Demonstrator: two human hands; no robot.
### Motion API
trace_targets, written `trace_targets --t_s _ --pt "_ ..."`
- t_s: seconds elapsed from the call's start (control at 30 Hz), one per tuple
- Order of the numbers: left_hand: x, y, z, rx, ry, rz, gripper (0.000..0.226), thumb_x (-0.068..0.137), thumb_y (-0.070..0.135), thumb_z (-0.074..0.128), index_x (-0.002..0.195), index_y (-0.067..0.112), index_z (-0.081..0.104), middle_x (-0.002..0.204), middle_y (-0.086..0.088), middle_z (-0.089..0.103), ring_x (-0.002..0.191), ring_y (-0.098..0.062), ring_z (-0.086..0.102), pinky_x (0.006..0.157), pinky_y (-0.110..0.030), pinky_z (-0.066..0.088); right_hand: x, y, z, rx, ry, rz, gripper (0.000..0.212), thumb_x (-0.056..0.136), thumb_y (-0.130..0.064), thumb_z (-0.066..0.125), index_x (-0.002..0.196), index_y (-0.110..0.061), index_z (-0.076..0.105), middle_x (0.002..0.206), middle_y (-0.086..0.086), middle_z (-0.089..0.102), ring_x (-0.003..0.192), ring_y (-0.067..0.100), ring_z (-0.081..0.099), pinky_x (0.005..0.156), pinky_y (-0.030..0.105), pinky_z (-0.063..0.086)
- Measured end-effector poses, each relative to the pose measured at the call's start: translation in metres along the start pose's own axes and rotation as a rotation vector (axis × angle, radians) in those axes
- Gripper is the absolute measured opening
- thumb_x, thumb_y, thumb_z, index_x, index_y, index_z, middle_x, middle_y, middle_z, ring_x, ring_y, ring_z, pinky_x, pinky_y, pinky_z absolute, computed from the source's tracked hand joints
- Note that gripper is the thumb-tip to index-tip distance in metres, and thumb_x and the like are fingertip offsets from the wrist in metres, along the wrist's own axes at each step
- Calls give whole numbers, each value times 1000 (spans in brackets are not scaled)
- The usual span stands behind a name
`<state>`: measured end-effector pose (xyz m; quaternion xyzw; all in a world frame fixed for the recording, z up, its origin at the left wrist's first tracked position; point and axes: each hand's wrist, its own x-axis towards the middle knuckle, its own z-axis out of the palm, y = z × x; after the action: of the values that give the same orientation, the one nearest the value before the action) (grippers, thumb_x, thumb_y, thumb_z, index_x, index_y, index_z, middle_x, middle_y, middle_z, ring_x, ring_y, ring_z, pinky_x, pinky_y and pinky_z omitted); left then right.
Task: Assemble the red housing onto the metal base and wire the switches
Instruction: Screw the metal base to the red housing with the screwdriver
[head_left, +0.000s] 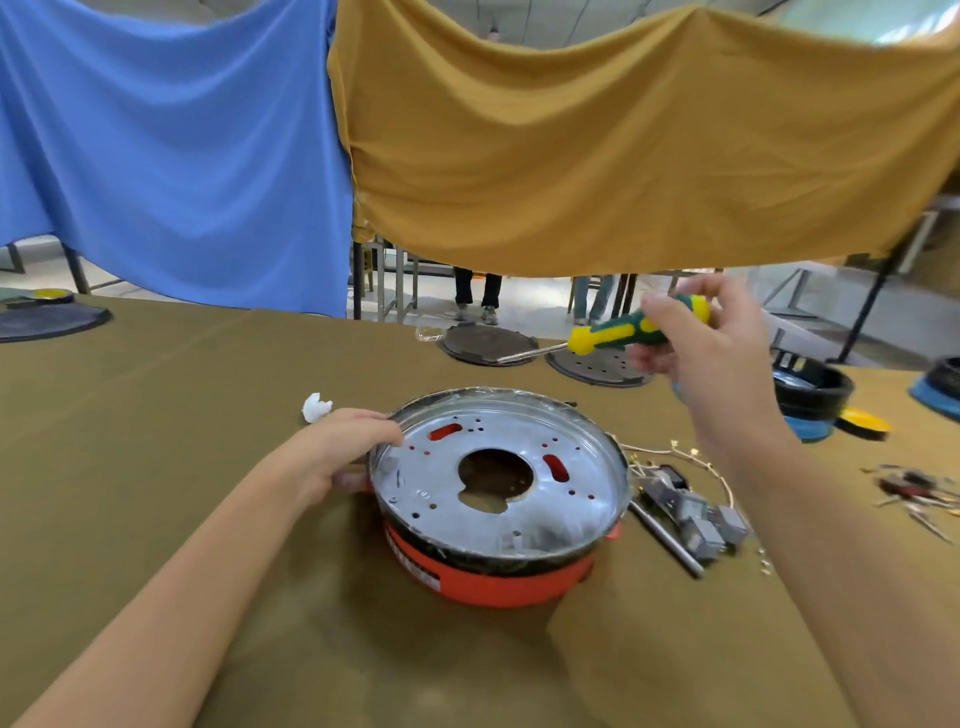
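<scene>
Metal base (498, 478) seated in the red housing (498, 584)
Left hand (348, 441) grips its left rim; right hand (696, 343), raised behind it, clasps a screwdriver (618, 335).

table (156, 415) (olive cloth) | red housing (498, 584) | switches (696, 519) | white wad (317, 407)

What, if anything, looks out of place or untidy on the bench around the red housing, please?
Nothing looks damaged or spilled. The oddities are minor: a crumpled white scrap lies on the cloth beside the left hand, and the grey switches and their wires sit in a loose tangle right of the red housing.
</scene>
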<state>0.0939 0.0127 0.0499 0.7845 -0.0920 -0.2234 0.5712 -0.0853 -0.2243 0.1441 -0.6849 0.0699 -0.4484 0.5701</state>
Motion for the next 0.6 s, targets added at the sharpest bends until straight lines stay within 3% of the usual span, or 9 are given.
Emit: trace_targets --t_s 0.13,0.27,0.37,0.43,0.47,0.5,0.53,0.6 --pt "-16 -2 3 -61 -2 -52 16 84 1 60 92 11 69 93 -8 74 86 -21 68 64 -30 57 -23 40 -49 202 89 343 13 88 -9 64 92 -8 52 85 13 60 62 23 69 66 33 59" --pt "-34 -4 11 -109 116 -53 25 80 -9 54 63 8 63 57 -3 65 62 -19 63 47 -24 53 -52 71 -71 371 145 490 9 90 1 59 85 -4 53 89 17 58 71 26 70 67 34 59" --pt "-46 -2 19 -143 221 -22 24 80 -11 48 63 5 52 47 -2 52 52 -19 52 38 -19 45 -76 84 -76 402 172 519 11 91 4 52 92 -7 55 91 16 63 72 28 68 64 33 59" --pt "-49 0 19 -185 286 22 20 80 -8 47 87 1 63 61 -7 52 53 -19 45 34 -17 39 -88 87 -74 283 151 490 17 89 2 49 93 -12 59 87 8 66 66 21 64 62 32 58" --pt "-47 -2 18 -210 324 43 35 80 -7 48 112 -6 63 73 -10 56 55 -20 44 33 -17 38 -93 89 -72 131 118 439 20 89 1 49 93 -15 61 88 5 64 68 19 62 65 32 57" --pt "-46 -3 16 -226 342 52 47 79 -5 49 125 -9 57 87 -15 61 56 -20 45 34 -18 38 -96 89 -70 -32 72 375 23 88 1 50 94 -18 62 92 4 60 74 20 60 69 33 56" --pt "-45 -3 14 -237 349 60 43 78 -4 50 119 -8 59 98 -18 61 57 -20 46 38 -20 40 -100 88 -68 -167 22 317 25 88 1 52 96 -20 63 97 5 57 83 22 59 76 37 54" --pt "-47 -2 15 -257 363 45 13 78 -3 50 87 4 58 91 -14 56 57 -20 47 46 -24 41 -107 86 -64 -315 -65 247 28 87 -1 54 97 -25 61 102 4 53 95 18 55 83 29 48"
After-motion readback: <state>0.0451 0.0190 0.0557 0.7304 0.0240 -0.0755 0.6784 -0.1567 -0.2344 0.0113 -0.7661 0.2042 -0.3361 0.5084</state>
